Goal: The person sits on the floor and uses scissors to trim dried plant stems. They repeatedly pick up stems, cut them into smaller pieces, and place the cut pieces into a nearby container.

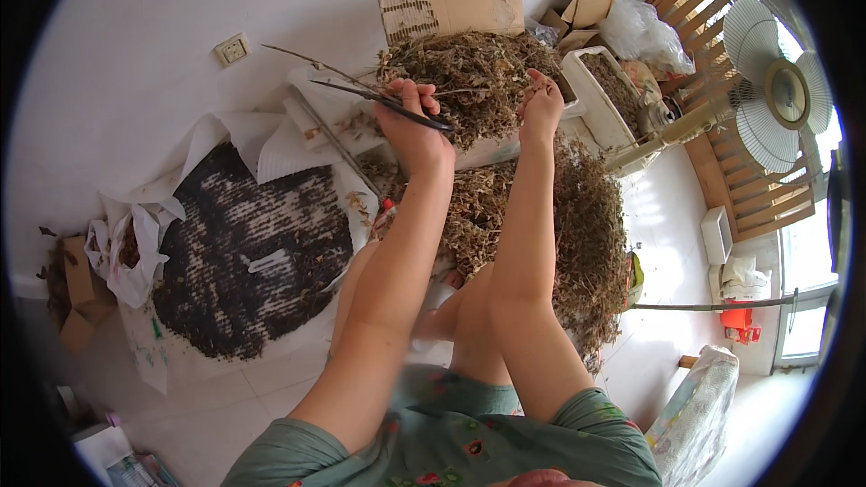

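Note:
My left hand [413,126] is closed around black-handled scissors [397,108], whose dark blades point to the left. A long thin dried stalk [298,56] sticks out leftward from the same hand, just above the blades. To the right, my right hand [539,110] is raised with its fingers pinched on a brownish dried plant piece [538,84], mostly hidden by the fingers. Between and behind both hands lies a heap of dried plants [478,59]. A second, larger dried plant heap [586,252] spreads lower down, beneath my right forearm and near my legs.
Dark crumbly material [253,252] lies on white sheeting at left. A cardboard piece [451,13] stands behind the upper heap. To the right are a white trough of brown matter [622,90], a standing fan [785,95] and a wooden slatted frame [767,203]. A white bag [126,257] sits far left.

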A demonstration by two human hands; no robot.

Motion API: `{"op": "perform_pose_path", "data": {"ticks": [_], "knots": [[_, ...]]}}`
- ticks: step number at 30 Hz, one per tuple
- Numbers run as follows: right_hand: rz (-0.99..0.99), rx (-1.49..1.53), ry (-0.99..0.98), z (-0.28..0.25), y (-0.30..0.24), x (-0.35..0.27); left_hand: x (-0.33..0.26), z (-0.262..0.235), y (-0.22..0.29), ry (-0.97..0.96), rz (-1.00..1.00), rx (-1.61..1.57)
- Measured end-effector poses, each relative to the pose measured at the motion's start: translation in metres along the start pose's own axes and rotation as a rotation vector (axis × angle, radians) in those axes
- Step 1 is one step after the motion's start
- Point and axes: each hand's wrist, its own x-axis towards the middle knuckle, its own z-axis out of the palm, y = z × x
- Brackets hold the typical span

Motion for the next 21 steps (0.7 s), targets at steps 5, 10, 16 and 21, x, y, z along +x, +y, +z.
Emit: {"op": "perform_pose_path", "data": {"ticks": [5, 10, 16, 21], "knots": [[-0.245, -0.175, 0.118, -0.031, 0.032, 0.037, 0.014, -0.005, 0.000, 0.015, -0.018, -0.107], [-0.199, -0.526, -0.377, -0.023, -0.003, -0.004, 0.035, -0.013, 0.007, -0.068, -0.087, -0.239], [0.017, -0.009, -0.867, 0.008, -0.030, -0.082, 0.007, 0.000, 0.005, -0.184, -0.151, -0.261], [0.219, 0.128, -0.760, -0.016, -0.049, -0.096, -0.030, 0.013, 0.006, -0.201, -0.195, -0.180]]}}
